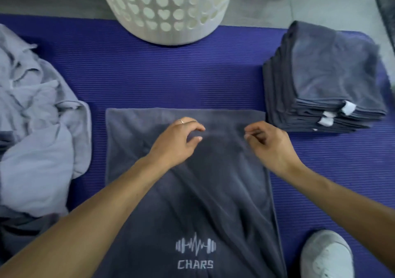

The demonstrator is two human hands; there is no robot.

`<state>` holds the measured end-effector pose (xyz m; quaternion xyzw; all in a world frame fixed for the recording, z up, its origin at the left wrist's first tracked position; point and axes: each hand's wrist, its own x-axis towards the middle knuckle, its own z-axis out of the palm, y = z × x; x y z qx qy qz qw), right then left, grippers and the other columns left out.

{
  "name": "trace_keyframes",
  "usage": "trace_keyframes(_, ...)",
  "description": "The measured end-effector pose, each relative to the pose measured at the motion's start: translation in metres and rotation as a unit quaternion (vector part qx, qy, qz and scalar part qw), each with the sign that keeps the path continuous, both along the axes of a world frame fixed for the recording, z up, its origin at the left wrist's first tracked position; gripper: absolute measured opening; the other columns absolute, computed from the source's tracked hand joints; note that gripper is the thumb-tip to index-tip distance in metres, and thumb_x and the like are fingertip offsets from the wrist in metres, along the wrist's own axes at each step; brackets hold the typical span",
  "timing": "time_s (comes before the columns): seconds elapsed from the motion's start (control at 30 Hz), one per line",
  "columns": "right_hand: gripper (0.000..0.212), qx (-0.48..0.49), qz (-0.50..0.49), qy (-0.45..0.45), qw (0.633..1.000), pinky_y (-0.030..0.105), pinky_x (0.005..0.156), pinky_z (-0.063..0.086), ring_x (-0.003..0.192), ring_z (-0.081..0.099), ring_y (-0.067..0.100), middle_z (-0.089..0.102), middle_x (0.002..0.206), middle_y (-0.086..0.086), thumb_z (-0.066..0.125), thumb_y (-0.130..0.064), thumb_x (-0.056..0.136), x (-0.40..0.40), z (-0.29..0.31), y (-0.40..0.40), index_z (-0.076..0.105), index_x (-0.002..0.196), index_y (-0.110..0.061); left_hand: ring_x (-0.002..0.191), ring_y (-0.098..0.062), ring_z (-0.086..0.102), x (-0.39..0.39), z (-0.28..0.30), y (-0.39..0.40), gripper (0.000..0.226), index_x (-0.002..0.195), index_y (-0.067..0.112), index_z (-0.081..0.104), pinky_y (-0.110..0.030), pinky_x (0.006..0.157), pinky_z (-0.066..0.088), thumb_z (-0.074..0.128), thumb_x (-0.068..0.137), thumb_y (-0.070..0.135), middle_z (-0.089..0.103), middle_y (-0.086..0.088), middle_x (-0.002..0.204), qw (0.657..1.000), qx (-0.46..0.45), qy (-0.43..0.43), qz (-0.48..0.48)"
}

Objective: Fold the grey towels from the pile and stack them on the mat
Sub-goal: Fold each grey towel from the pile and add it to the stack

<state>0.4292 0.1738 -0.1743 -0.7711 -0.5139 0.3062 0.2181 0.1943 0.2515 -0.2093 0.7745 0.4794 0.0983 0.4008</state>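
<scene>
At the left edge lies the pile (pixel 32 115) of loose towels, pale grey and crumpled into soft, irregular folds, with some darker cloth under its near side. It rests partly on the mat (pixel 171 74), which is violet-blue foam with fine ribs running across it.

In the middle a dark grey towel (pixel 192 192) is spread flat on the mat. Its far edge is straight and its surface looks plush, with some shallow diagonal creases. Near the bottom edge of the view it has a white embroidered mark, a barbell with a pulse line, and the word CHARS under it.

The left hand (pixel 177 141) is over the far part of this towel. Its fingers are curled and the thumb is close to the fingertips, but I cannot tell if they really pinch the cloth. A thin ring is on one finger. The right hand (pixel 269 145) is just beside it, with fingers curled in the same way; again the hold is not clear.

Behind the towel stands a white plastic basket (pixel 168 10), round, with heart-shaped holes in its wall.

At the right, on the mat, is a stack (pixel 324 81) of folded dark grey towels, square and neat, with small white labels at its near corner. A white shoe (pixel 327 256) shows at the bottom right.
</scene>
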Motion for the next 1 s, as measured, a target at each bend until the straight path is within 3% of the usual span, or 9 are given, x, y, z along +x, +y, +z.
trace_keyframes(0.13,0.021,0.023,-0.105,-0.002,0.994,0.021,0.087,0.051,0.09,0.063,0.009,0.071,0.104,0.0,0.061,-0.019,0.095,0.027,-0.014,-0.008,0.07,0.113,-0.014,0.135,-0.02,0.035,0.039,-0.008,-0.011,0.041,0.136,0.037,0.055,-0.045,0.11,0.034,0.058,0.095,0.038,0.039,0.008,0.152,0.988,0.075,0.131,-0.045)
trace_keyframes(0.23,0.027,0.033,-0.103,-0.009,0.994,0.015,0.091,0.041,0.105,0.063,0.018,0.068,0.116,0.007,0.058,-0.019,0.096,0.027,-0.024,-0.008,0.07,0.119,-0.014,0.134,-0.025,0.034,0.046,-0.016,-0.019,0.044,0.138,0.038,0.052,-0.049,0.103,0.037,0.058,0.095,0.039,0.036,0.006,0.153,0.973,0.126,0.19,-0.039)
trace_keyframes(0.3,0.031,0.013,-0.077,-0.022,0.997,0.022,0.1,0.037,0.123,0.055,0.025,0.058,0.135,0.013,0.055,-0.019,0.097,0.021,-0.031,-0.007,0.067,0.125,-0.013,0.136,-0.027,0.032,0.045,-0.018,-0.024,0.045,0.141,0.037,0.049,-0.051,0.102,0.038,0.056,0.096,0.038,0.033,0.005,0.156,0.966,0.138,0.211,-0.047)
trace_keyframes(0.4,0.046,-0.05,-0.042,0.006,0.998,0.034,0.116,0.029,0.144,0.03,0.03,0.029,0.159,0.012,0.049,-0.028,0.101,0.02,-0.032,0.001,0.05,0.141,-0.007,0.139,-0.027,0.029,0.044,-0.018,-0.025,0.046,0.144,0.036,0.045,-0.051,0.105,0.035,0.052,0.099,0.037,0.029,0.003,0.159,0.961,0.141,0.232,-0.059)
trace_keyframes(0.5,0.059,-0.101,-0.019,0.041,0.994,0.033,0.12,0.013,0.15,0.011,0.029,0.011,0.165,0.001,0.043,-0.034,0.104,0.029,-0.028,0.008,0.025,0.154,-0.01,0.14,-0.026,0.026,0.046,-0.016,-0.023,0.047,0.146,0.036,0.042,-0.05,0.108,0.032,0.05,0.1,0.038,0.026,0.003,0.16,0.958,0.133,0.245,-0.065)
trace_keyframes(0.63,0.064,-0.087,-0.01,0.106,0.99,0.033,0.123,0.016,0.151,0.014,0.023,0.002,0.166,-0.004,0.047,-0.026,0.103,0.033,-0.027,0.001,0.015,0.157,-0.012,0.141,-0.028,0.027,0.045,-0.018,-0.024,0.047,0.146,0.035,0.042,-0.051,0.109,0.031,0.05,0.1,0.037,0.026,0.001,0.16,0.958,0.137,0.245,-0.059)
trace_keyframes(0.73,0.06,-0.054,-0.001,0.113,0.992,0.028,0.117,0.03,0.145,0.031,0.017,0.011,0.165,-0.002,0.051,-0.015,0.101,0.034,-0.023,-0.015,0.024,0.155,-0.009,0.143,-0.029,0.025,0.048,-0.018,-0.031,0.048,0.149,0.033,0.037,-0.051,0.11,0.031,0.046,0.102,0.035,0.021,0.001,0.162,0.954,0.142,0.257,-0.058)
trace_keyframes(0.83,0.056,-0.069,0.06,0.049,0.995,0.02,0.097,0.043,0.129,0.051,0.021,0.041,0.152,0.007,0.054,-0.012,0.098,0.037,-0.001,-0.031,0.036,0.151,-0.011,0.148,-0.028,0.017,0.049,-0.008,-0.039,0.051,0.151,0.028,0.035,-0.046,0.117,0.024,0.047,0.102,0.029,0.016,-0.002,0.164,0.966,0.086,0.239,-0.055)
trace_keyframes(1.0,0.029,-0.103,0.097,0.014,0.99,0.024,0.084,0.051,0.102,0.065,0.019,0.067,0.117,0.006,0.056,-0.009,0.092,0.022,0.07,-0.066,0.065,0.12,-0.01,0.122,-0.022,0.055,0.033,0.047,-0.075,0.029,0.123,0.02,0.065,-0.039,0.104,0.044,0.06,0.094,0.022,0.063,-0.004,0.129,0.995,0.028,0.098,0.018)
